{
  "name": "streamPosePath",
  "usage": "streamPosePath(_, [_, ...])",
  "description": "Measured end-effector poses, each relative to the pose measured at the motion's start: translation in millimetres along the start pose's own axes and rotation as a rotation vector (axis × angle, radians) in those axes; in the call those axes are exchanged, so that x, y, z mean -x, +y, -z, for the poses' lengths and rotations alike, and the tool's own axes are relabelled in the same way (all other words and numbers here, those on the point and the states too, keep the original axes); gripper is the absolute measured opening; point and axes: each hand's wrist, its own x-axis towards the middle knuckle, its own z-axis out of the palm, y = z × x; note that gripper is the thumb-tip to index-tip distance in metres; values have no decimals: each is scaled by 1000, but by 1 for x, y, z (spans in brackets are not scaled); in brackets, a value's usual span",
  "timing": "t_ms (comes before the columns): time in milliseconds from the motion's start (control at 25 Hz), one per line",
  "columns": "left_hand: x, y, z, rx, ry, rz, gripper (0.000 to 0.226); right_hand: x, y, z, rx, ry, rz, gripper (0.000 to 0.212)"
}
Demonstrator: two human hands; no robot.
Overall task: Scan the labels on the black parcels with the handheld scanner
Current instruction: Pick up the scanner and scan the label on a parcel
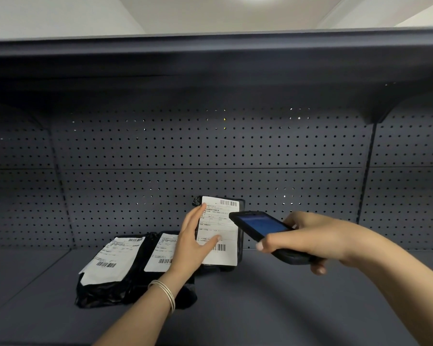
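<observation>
So the left hand [193, 239] was propping one black parcel [240, 236] upright on the dark shelf [260, 303], fingers spread flat over its white label [221, 228] with the thumb pressed near the lower barcode, not really wrapped around it. The right hand [308, 239] was curled tight around the handheld scanner [263, 232], screen lit blue, its front end right up beside the label's right edge. Two more black parcels, one [103, 288] at the far left and another [158, 248] next to it, lay flat just left of the upright one, labels up, against the pegboard back [210, 151]. Thin bangles [164, 293] sat on the left wrist.
</observation>
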Motion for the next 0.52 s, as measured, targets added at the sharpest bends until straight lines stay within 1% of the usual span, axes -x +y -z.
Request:
streamPosePath(200, [1,2,-1,-7,-6,5,78,3,-2,2,21,-23,-9,45])
streamPosePath(520, [3,2,-3,-13,-10,21,78,10,-3,4,60,-27,-19,45])
